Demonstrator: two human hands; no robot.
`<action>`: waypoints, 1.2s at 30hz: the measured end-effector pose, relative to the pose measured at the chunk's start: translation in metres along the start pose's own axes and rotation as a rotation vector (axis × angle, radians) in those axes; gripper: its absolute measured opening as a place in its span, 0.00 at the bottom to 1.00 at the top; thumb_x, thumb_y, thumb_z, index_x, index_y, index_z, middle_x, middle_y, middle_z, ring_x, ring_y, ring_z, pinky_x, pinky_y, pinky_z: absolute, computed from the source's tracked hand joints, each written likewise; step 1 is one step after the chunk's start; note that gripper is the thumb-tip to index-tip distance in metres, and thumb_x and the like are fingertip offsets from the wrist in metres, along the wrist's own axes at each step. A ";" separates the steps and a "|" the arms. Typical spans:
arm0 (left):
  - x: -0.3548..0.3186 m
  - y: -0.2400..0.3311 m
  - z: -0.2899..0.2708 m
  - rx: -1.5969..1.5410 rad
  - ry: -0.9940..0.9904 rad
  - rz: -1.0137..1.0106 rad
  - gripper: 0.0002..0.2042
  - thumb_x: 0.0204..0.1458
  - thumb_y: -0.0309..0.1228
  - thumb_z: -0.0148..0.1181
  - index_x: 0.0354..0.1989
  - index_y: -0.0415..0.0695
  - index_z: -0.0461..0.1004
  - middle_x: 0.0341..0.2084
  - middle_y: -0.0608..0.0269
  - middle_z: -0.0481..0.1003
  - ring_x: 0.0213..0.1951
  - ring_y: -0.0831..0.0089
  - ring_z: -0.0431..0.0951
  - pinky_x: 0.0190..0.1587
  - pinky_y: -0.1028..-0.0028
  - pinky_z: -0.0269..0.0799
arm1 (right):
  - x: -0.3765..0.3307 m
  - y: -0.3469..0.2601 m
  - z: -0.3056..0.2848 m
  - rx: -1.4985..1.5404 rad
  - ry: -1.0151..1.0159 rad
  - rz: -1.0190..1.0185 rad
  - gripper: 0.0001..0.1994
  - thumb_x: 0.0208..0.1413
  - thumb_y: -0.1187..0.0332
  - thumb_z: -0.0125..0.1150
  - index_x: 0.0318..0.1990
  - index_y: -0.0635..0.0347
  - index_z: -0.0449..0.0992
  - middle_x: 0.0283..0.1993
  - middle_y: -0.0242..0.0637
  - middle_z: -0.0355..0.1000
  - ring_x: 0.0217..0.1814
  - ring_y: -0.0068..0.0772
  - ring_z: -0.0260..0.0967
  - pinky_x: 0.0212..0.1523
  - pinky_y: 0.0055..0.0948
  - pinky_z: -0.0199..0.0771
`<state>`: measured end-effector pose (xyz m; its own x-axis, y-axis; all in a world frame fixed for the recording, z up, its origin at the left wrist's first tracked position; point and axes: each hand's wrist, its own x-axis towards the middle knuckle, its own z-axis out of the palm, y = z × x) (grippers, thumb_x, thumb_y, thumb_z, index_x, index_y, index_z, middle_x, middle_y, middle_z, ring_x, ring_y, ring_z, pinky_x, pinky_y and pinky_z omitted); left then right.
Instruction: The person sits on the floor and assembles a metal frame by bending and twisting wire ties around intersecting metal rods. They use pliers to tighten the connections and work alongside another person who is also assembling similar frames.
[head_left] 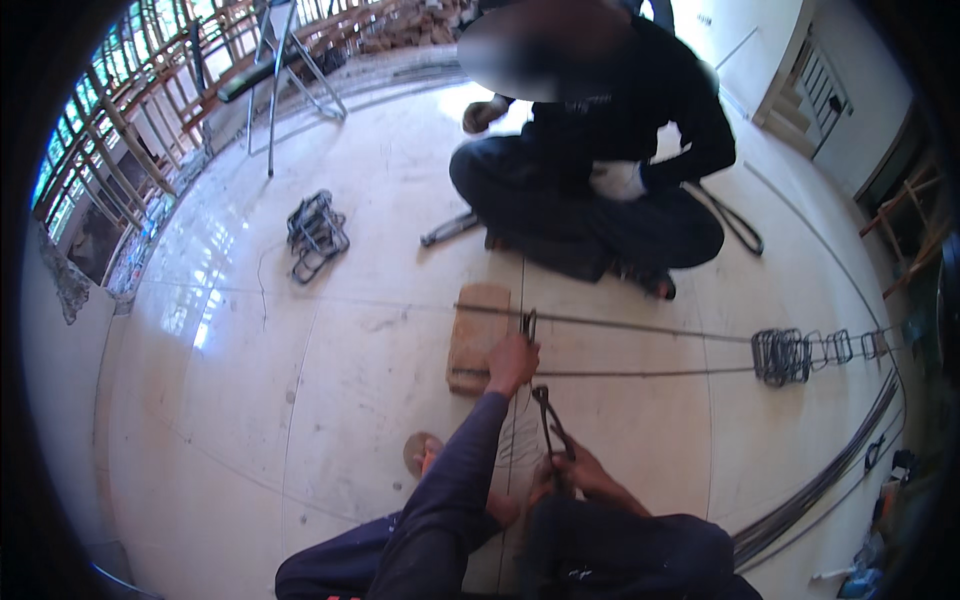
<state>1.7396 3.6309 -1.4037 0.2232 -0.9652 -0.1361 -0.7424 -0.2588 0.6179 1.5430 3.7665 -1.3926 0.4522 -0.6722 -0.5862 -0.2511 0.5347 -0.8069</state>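
Knees and dark sleeves fill the lower middle of the frame. Just above them the right hand point(575, 468) grips the handles of pincers point(550, 420), whose long axis points up-frame toward the left hand point(512, 362). That hand is closed on a stirrup point(529, 325) on the upper of two rods point(640, 326) running rightward, beside a wooden block point(478, 338).
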 end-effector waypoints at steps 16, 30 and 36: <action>-0.079 -0.117 -0.063 -0.390 0.567 -0.120 0.10 0.52 0.30 0.55 0.41 0.40 0.74 0.29 0.53 0.78 0.31 0.65 0.79 0.34 0.69 0.73 | -0.002 0.064 -0.018 0.155 0.325 0.105 0.22 0.58 0.76 0.49 0.60 0.63 0.59 0.32 0.40 0.71 0.26 0.27 0.69 0.30 0.26 0.71; -0.099 -0.214 -0.007 -0.268 0.382 -0.534 0.12 0.47 0.37 0.54 0.36 0.44 0.77 0.33 0.54 0.78 0.39 0.59 0.78 0.44 0.65 0.72 | -0.015 0.048 -0.003 -0.272 0.247 0.084 0.26 0.52 0.62 0.59 0.55 0.67 0.63 0.44 0.45 0.72 0.47 0.36 0.71 0.50 0.30 0.68; -0.098 -0.223 -0.005 -0.335 0.388 -0.566 0.12 0.47 0.37 0.54 0.36 0.46 0.77 0.32 0.55 0.79 0.38 0.60 0.78 0.44 0.65 0.71 | -0.014 0.046 -0.001 -0.266 0.239 0.089 0.27 0.52 0.61 0.59 0.56 0.67 0.62 0.46 0.46 0.71 0.50 0.37 0.70 0.52 0.32 0.67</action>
<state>1.8866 3.7834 -1.5241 0.7644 -0.5907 -0.2585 -0.2314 -0.6256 0.7450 1.5238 3.8005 -1.4216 0.2141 -0.7465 -0.6300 -0.5081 0.4657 -0.7245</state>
